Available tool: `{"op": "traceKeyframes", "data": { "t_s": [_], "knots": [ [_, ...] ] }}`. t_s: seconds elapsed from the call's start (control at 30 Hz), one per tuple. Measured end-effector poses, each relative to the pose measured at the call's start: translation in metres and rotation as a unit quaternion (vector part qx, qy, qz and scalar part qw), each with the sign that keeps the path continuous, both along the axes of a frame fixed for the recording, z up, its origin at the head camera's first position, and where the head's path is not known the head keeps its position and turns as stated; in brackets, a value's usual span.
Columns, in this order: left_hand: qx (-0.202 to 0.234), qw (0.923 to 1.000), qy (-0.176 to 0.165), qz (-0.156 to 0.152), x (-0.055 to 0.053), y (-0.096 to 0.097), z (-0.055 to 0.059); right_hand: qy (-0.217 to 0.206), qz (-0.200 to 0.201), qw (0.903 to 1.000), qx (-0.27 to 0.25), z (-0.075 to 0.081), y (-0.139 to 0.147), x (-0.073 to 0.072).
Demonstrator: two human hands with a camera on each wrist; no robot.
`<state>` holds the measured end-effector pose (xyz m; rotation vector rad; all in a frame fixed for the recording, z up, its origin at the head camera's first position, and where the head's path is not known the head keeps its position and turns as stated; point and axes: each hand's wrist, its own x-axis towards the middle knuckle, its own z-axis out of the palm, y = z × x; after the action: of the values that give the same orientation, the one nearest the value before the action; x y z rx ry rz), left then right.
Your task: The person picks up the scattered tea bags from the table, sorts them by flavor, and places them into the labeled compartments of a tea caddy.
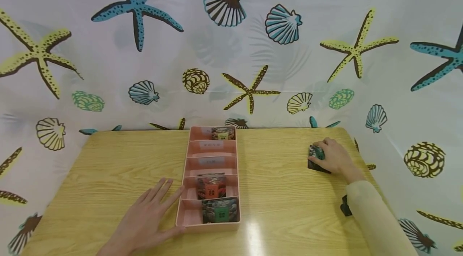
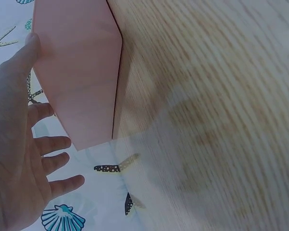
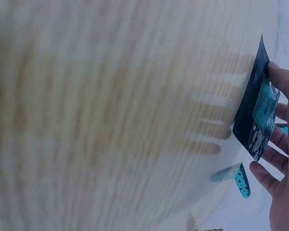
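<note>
A pink divided tray stands mid-table, several compartments in a row from front to back. Sachets sit in it: one with a green label at the front, one with a red label behind it, and one with a yellow label in the rearmost. My left hand rests at the tray's left side, fingers straight and spread, the thumb against its wall in the left wrist view. At the table's right, my right hand holds a dark sachet with a green label between thumb and fingers, tilted.
The wooden table ends at the back against a white cloth printed with starfish and shells. White paper labels mark tray compartments. A small black device is at my right wrist.
</note>
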<state>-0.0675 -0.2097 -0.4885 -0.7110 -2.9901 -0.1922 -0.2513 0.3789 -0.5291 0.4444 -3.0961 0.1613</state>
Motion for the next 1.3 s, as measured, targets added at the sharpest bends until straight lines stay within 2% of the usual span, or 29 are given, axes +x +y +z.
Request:
{"op": "traceKeyframes", "data": {
  "t_s": [0.3,0.67,1.3],
  "knots": [
    [0.003,1.0000,-0.001,-0.001,0.000,-0.001,0.000,0.008,0.008,0.9999,-0.002,0.007,-0.006,0.001],
    [-0.001,1.0000,-0.006,0.001,-0.001,-0.001,-0.001,0.076,0.037,0.9962,-0.020,0.007,-0.011,0.003],
    [0.002,1.0000,0.003,-0.001,-0.001,-0.002,-0.001,0.137,0.061,0.9867,-0.062,0.015,-0.020,0.006]
  ]
}}
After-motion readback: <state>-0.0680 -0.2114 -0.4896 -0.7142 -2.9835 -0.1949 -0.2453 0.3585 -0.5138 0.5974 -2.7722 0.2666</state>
